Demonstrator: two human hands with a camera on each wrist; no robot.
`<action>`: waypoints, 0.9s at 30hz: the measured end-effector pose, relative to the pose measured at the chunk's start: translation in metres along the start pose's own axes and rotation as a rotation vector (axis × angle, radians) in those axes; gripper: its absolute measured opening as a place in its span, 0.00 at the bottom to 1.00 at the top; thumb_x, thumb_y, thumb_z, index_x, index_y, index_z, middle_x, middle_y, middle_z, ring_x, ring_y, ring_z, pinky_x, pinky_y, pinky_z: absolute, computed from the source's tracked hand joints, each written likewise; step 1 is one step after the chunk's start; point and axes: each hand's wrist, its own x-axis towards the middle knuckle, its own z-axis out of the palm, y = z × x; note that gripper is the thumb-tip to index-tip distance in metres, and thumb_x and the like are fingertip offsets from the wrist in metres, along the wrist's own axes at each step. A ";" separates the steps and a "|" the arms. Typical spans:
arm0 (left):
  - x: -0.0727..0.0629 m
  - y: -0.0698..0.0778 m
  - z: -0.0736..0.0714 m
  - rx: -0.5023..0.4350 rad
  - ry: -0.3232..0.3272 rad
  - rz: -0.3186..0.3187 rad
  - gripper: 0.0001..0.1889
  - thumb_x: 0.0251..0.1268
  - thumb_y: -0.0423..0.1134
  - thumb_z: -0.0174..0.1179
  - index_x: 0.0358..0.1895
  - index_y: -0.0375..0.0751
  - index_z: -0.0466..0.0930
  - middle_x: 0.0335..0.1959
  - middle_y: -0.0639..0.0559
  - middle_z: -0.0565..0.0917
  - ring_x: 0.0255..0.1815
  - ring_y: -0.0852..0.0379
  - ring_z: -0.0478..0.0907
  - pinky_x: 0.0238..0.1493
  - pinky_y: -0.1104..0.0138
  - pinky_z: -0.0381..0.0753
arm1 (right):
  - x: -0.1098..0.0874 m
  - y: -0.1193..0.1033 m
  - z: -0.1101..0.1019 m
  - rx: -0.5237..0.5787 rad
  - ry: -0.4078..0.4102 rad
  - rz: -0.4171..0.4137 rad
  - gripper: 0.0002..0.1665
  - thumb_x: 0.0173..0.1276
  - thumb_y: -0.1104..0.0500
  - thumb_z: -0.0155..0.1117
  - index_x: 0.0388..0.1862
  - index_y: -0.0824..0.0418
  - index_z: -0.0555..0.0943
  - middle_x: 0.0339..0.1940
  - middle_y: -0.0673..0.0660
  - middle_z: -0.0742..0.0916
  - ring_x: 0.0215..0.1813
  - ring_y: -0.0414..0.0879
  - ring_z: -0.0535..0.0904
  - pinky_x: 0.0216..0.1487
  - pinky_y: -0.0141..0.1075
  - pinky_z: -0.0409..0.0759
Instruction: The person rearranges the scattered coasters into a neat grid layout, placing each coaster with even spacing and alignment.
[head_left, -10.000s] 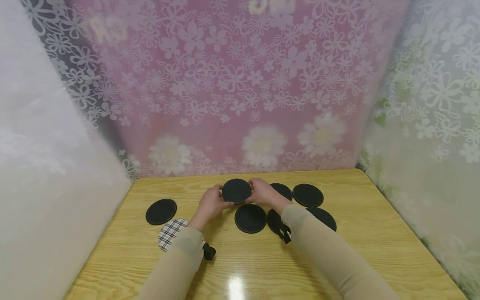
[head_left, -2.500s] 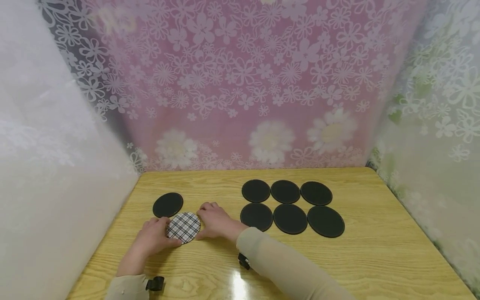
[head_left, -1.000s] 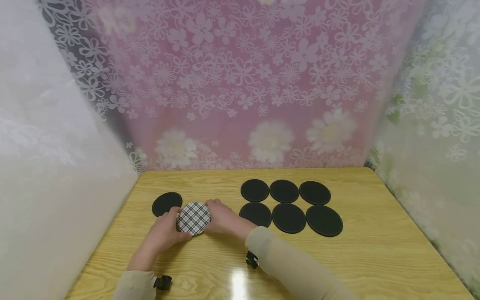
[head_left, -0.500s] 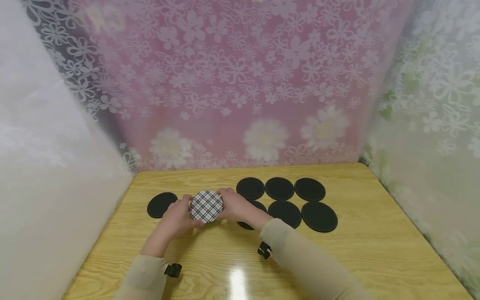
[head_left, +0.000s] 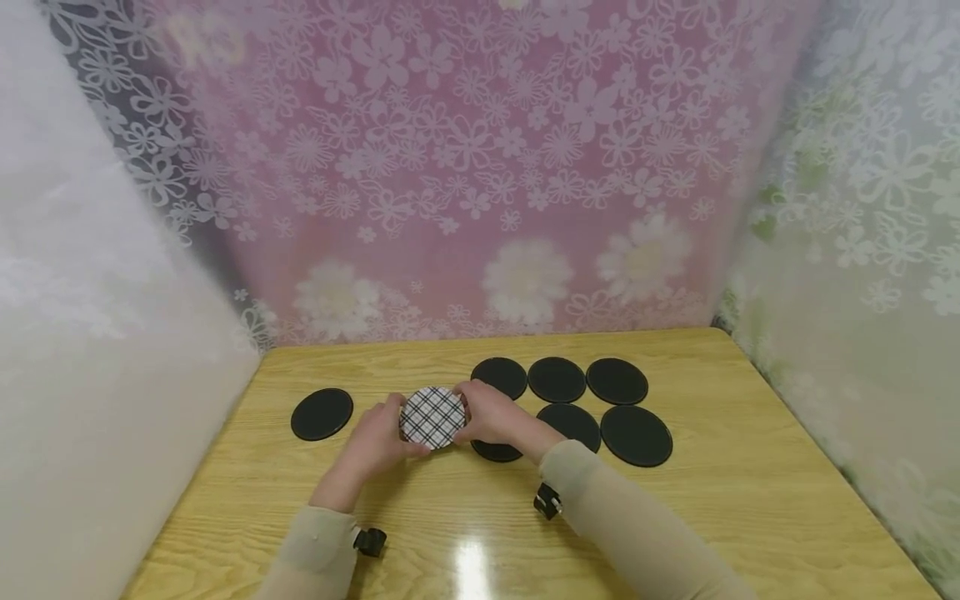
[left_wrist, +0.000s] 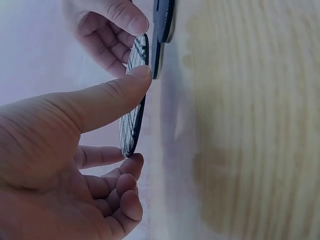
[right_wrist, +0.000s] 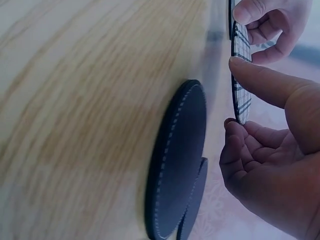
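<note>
A round coaster point(head_left: 433, 418), white with black plaid on top and black along its rim, is held up off the table between both hands. My left hand point(head_left: 375, 439) pinches its left edge, with the thumb at the near side. At the opposite edge my right hand point(head_left: 491, 417) pinches it by thumb and fingers. Seen edge-on in the left wrist view, the coaster point(left_wrist: 135, 107) has a gap between it and the wood. Beneath my right hand lies a black coaster point(head_left: 497, 451), partly hidden.
Black coasters lie right of my hands in two rows, among them a back-row one point(head_left: 557, 380) and a front-right one point(head_left: 637, 436). A single black coaster point(head_left: 322, 414) lies at the left of the wooden table point(head_left: 750, 492). Floral curtains point(head_left: 510, 167) border it.
Ten seconds ago both hands held a black coaster; six then lie in rows. Both hands have since gripped the plaid coaster from beside the left black one, lifted it and carried it right.
</note>
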 end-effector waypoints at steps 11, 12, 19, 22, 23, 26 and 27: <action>0.000 -0.009 0.008 0.020 -0.015 -0.014 0.49 0.57 0.48 0.88 0.75 0.27 0.71 0.60 0.30 0.82 0.62 0.31 0.79 0.63 0.38 0.80 | 0.006 0.008 0.014 0.049 -0.018 0.006 0.39 0.63 0.56 0.90 0.70 0.62 0.80 0.54 0.55 0.83 0.52 0.48 0.79 0.57 0.48 0.82; 0.001 -0.010 0.009 0.020 -0.016 -0.013 0.48 0.57 0.48 0.88 0.75 0.27 0.71 0.60 0.31 0.82 0.61 0.31 0.80 0.63 0.39 0.80 | 0.006 0.008 0.014 0.050 -0.016 0.005 0.39 0.63 0.57 0.90 0.69 0.62 0.81 0.55 0.56 0.83 0.52 0.49 0.79 0.58 0.49 0.82; 0.003 -0.011 0.013 0.016 -0.034 -0.016 0.48 0.58 0.50 0.87 0.74 0.28 0.72 0.59 0.32 0.82 0.60 0.33 0.80 0.61 0.40 0.82 | 0.002 0.010 0.012 0.066 -0.020 0.013 0.39 0.64 0.57 0.89 0.69 0.64 0.81 0.59 0.59 0.80 0.52 0.48 0.78 0.60 0.48 0.82; 0.004 -0.011 0.013 0.002 -0.036 -0.022 0.47 0.58 0.50 0.87 0.74 0.29 0.73 0.59 0.33 0.82 0.60 0.33 0.79 0.61 0.40 0.81 | 0.003 0.012 0.012 0.067 -0.025 0.015 0.39 0.64 0.56 0.89 0.70 0.64 0.81 0.61 0.60 0.79 0.52 0.48 0.78 0.60 0.48 0.82; 0.004 -0.011 0.014 -0.001 -0.037 -0.023 0.47 0.58 0.50 0.87 0.73 0.29 0.73 0.59 0.34 0.82 0.60 0.34 0.79 0.61 0.40 0.81 | 0.003 0.013 0.011 0.067 -0.027 0.014 0.39 0.64 0.56 0.89 0.70 0.64 0.81 0.61 0.60 0.79 0.52 0.48 0.79 0.60 0.48 0.82; 0.003 -0.011 0.015 -0.003 -0.042 -0.026 0.45 0.57 0.50 0.87 0.71 0.30 0.75 0.57 0.36 0.82 0.59 0.35 0.78 0.61 0.40 0.81 | 0.003 0.014 0.011 0.070 -0.035 0.011 0.39 0.64 0.56 0.89 0.70 0.65 0.81 0.61 0.60 0.78 0.52 0.48 0.79 0.61 0.48 0.83; 0.003 -0.011 0.015 -0.003 -0.044 -0.025 0.45 0.57 0.51 0.87 0.71 0.30 0.76 0.57 0.36 0.82 0.59 0.36 0.78 0.61 0.40 0.81 | 0.003 0.014 0.011 0.070 -0.039 0.010 0.39 0.64 0.56 0.89 0.70 0.65 0.81 0.61 0.60 0.78 0.52 0.48 0.80 0.61 0.48 0.83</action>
